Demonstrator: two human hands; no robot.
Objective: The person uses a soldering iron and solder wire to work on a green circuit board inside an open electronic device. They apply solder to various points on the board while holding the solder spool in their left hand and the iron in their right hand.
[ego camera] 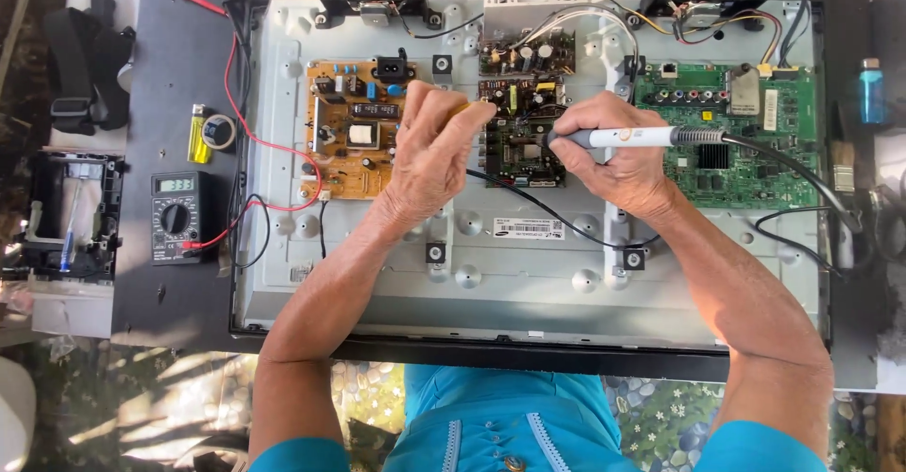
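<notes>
A flat television lies face down with its back cover off, showing a grey metal chassis. My right hand grips a white soldering iron with a black cord, its tip pointing left at a dark circuit board in the middle. My left hand is closed on a small yellowish thing, held just left of that board; what it is I cannot tell. An orange power board sits under and left of my left hand. A green main board lies right of my right hand.
A multimeter with red and black leads lies left of the chassis, beside a yellow lighter and a tape roll. A blue bottle and a brush sit at the right. A black part lies far left.
</notes>
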